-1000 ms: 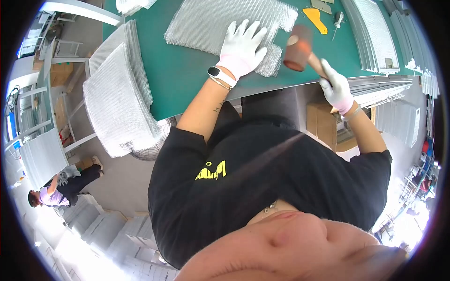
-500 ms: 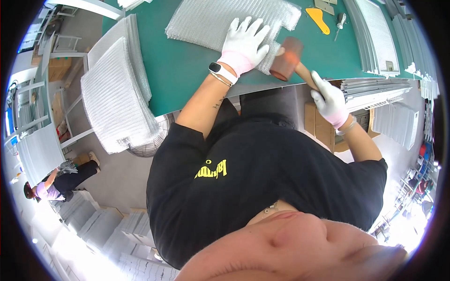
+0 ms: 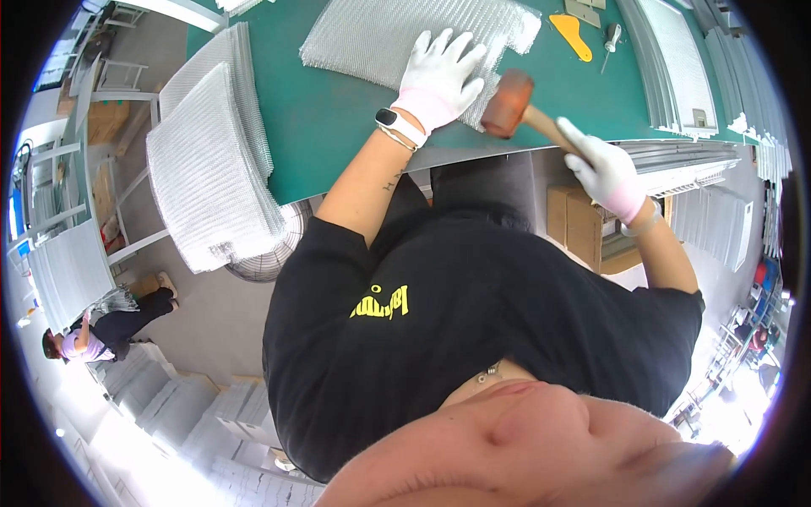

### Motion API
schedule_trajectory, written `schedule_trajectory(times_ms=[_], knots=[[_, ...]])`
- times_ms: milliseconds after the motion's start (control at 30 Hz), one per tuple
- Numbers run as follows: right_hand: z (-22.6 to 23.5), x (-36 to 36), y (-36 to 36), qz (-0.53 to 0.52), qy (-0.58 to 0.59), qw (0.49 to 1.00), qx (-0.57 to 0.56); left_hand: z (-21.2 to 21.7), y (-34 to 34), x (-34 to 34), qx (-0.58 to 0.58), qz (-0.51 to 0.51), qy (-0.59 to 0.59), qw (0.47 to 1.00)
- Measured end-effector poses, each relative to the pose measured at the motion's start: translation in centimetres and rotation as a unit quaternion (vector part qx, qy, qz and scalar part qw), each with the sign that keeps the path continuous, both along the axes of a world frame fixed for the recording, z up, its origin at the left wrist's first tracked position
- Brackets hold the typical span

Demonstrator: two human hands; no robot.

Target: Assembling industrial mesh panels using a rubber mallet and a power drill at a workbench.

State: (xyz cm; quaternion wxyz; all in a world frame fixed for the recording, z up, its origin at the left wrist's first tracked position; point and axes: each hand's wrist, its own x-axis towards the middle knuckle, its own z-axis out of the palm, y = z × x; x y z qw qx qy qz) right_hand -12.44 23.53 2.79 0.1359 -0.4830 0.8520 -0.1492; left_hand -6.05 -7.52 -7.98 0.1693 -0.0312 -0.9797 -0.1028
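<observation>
In a white glove, my left hand (image 3: pixel 439 76) lies flat with fingers spread on a silvery mesh sheet (image 3: pixel 359 38) at the far side of the green table. The sheet has a cut-out corner on its right. My right hand (image 3: pixel 605 171), also gloved, is closed round the wooden handle of a mallet (image 3: pixel 508 105). The mallet's reddish-brown head is beside the sheet's near right edge, slightly blurred; whether it touches the sheet I cannot tell.
Stacked mesh sheets (image 3: pixel 207 169) overhang the table's left end. A yellow scraper (image 3: pixel 572 36) and a screwdriver (image 3: pixel 611 42) lie right of the sheet. Pale framed panels (image 3: pixel 676 68) stand farther right. A fan (image 3: pixel 269 253) is below the left end; another person (image 3: pixel 110 325) stands at far left.
The mallet head has shifted slightly left, and its tilt has changed. My right hand has moved a little right and down, still gripping the handle. My left hand stays on the sheet.
</observation>
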Motion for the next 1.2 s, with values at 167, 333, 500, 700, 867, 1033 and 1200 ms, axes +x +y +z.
schedule_trajectory(times_ms=[167,333,500,700,867,1033,1200], knots=[[6.2,-2.3,0.0,0.009,0.043,0.999,-0.027,1.1,0.2,0.4,0.02,-0.03,-0.007,0.999],[7.1,-1.3,-4.5,0.128,0.148,0.946,0.26,1.0,0.3,0.2,-0.002,-0.03,-0.034,0.999],[10.0,-2.2,-11.0,0.168,0.132,0.907,0.362,1.0,0.3,0.2,0.004,-0.028,-0.026,0.999],[10.6,-2.0,-20.4,0.268,0.141,0.777,0.552,1.8,0.2,0.5,0.004,-0.017,-0.037,0.999],[11.7,-0.4,-25.4,0.3,0.151,0.76,0.556,1.7,0.3,0.8,0.006,-0.017,-0.038,0.999],[12.9,-0.3,-25.8,0.224,0.092,0.759,0.604,0.6,0.6,0.6,0.019,-0.028,-0.011,0.999],[10.6,-1.6,-18.4,0.221,0.124,0.813,0.525,1.0,0.5,0.2,0.018,-0.029,-0.014,0.999]])
